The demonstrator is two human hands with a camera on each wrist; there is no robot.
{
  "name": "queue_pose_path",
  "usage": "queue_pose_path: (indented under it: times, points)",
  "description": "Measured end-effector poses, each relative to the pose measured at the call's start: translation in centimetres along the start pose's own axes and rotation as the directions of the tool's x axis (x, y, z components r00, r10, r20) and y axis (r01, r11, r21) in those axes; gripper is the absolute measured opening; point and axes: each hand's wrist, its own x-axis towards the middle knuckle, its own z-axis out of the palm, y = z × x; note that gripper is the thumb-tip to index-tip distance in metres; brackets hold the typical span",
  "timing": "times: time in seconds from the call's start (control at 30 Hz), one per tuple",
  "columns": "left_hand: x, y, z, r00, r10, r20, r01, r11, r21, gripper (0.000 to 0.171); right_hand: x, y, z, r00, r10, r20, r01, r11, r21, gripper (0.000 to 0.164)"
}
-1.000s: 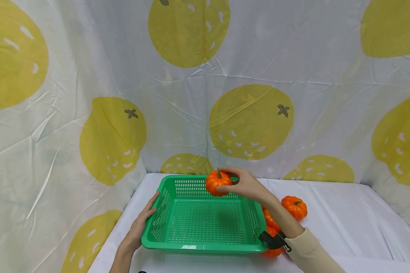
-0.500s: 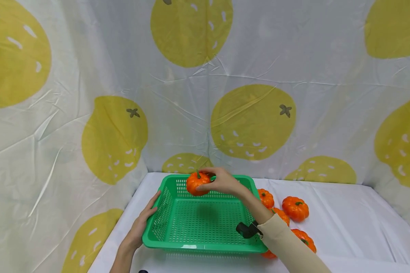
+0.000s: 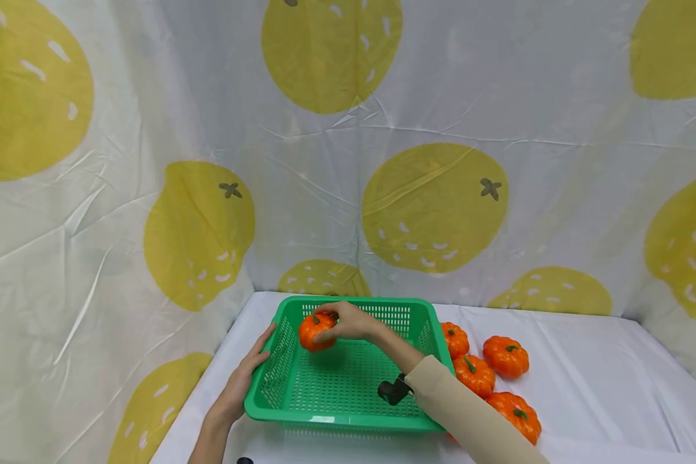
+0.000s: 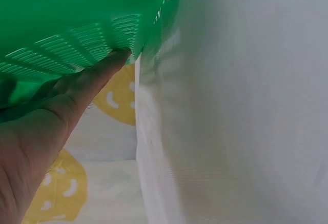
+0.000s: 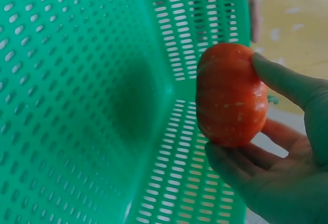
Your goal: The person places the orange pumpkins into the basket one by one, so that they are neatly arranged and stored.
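Note:
A small orange pumpkin [image 3: 315,333] with a green stem is held by my right hand [image 3: 348,321] inside the back left part of a green slotted plastic basket [image 3: 348,422]. In the right wrist view, thumb and fingers grip the pumpkin [image 5: 231,96] from two sides, above the basket's floor near a corner. My left hand [image 3: 239,380] lies along the outside of the basket's left wall, its fingers extended. The left wrist view has that hand [image 4: 61,106] flat against the slotted wall [image 4: 87,42].
To the basket's right, several more pumpkins lie on the white cloth, among them one farther out [image 3: 506,357] and one nearer the front [image 3: 516,415]. A black wrist camera [image 3: 393,390] sits under my right forearm. A lemon-print curtain [image 3: 301,193] hangs behind and at the sides.
My right hand has carried the pumpkin leftward and then down into the basket's back left part. The left hand stays at the basket's left wall.

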Motion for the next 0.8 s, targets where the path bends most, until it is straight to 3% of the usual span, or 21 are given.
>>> queue_pose_path:
  times: [0.37, 0.8]
  points:
    - [0.0, 0.1, 0.0, 1.0, 0.008, 0.011, -0.008, 1.0, -0.011, 0.057, 1.4, 1.7, 2.5, 0.997, 0.056, 0.056, -0.057, 0.998, 0.018, 0.06]
    - [-0.1, 0.1, 0.0, 1.0, 0.009, 0.016, -0.009, 1.0, -0.013, 0.057, 1.0, 2.3, 2.2, 0.996, 0.052, 0.077, -0.055, 0.997, 0.045, 0.062]
